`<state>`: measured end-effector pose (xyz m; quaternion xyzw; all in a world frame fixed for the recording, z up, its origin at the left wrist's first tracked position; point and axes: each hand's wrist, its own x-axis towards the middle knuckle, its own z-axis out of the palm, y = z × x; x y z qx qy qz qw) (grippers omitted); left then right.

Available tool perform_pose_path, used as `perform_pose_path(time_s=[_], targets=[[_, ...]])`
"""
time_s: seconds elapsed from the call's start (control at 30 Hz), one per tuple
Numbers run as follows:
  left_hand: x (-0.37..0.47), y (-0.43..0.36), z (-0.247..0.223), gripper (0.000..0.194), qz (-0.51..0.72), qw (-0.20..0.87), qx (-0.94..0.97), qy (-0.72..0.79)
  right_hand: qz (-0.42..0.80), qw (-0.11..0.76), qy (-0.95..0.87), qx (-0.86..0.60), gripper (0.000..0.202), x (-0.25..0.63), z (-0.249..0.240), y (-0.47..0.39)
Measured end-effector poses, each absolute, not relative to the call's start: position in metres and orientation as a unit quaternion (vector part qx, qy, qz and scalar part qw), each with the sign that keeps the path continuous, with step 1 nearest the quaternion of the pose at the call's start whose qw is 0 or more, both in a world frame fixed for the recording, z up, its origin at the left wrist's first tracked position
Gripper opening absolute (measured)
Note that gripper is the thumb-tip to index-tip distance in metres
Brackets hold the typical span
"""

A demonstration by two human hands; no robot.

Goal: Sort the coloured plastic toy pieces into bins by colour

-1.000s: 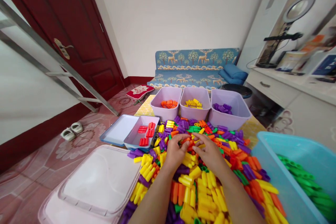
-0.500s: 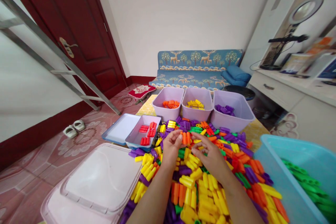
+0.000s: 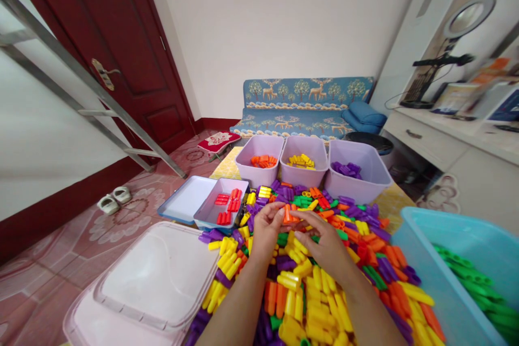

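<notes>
My left hand (image 3: 265, 230) is closed, with thumb and fingers gripping a joined set of orange plastic tubes (image 3: 288, 213) above the pile. From the other side my right hand (image 3: 324, 240) reaches in, its fingertips at the right end of the orange tubes. The right thumb stays apart, lower down, and the fingers are stretched. Below both hands spreads a heap of plastic tube pieces (image 3: 322, 311) in yellow, orange, purple, green and red. The fingers partly hide the orange tubes.
Behind the heap stand three lilac bins: one with orange pieces (image 3: 259, 177), one with yellow (image 3: 304, 177), one with purple (image 3: 359, 189). A box (image 3: 211, 224) of red pieces and a pale lid (image 3: 158, 270) lie left. A blue tub (image 3: 421, 259) with green pieces stands right.
My right hand has moved slightly left, and its fingers now reach the orange tubes. The tubes have tilted a little in my left hand.
</notes>
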<state>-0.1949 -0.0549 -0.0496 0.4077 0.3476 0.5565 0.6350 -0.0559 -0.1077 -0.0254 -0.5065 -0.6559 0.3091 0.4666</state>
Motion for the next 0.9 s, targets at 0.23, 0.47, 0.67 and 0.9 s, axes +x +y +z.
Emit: perform_pose_path(time_s=[0.23, 0.47, 0.67, 0.9], targets=[[-0.1951, -0.0565, -0.0474, 0.042, 0.551, 0.631, 0.416, 0.353, 0.308, 0.464, -0.655, -0.511, 0.034, -0.0551, -0.0252, -0.1065], [-0.1952, -0.0574, -0.0456, 0.041, 0.554, 0.630, 0.411, 0.358, 0.308, 0.466, -0.655, -0.509, 0.035, -0.0544, -0.0279, -0.1057], [-0.1955, -0.0564, -0.0490, 0.040, 0.553, 0.632, 0.413, 0.354, 0.306, 0.467, -0.654, -0.510, 0.035, -0.0546, -0.0259, -0.1062], [-0.1948, -0.0558, -0.0484, 0.042, 0.553, 0.636, 0.409, 0.351, 0.303, 0.473, -0.654, -0.506, 0.036, -0.0540, -0.0263, -0.1064]])
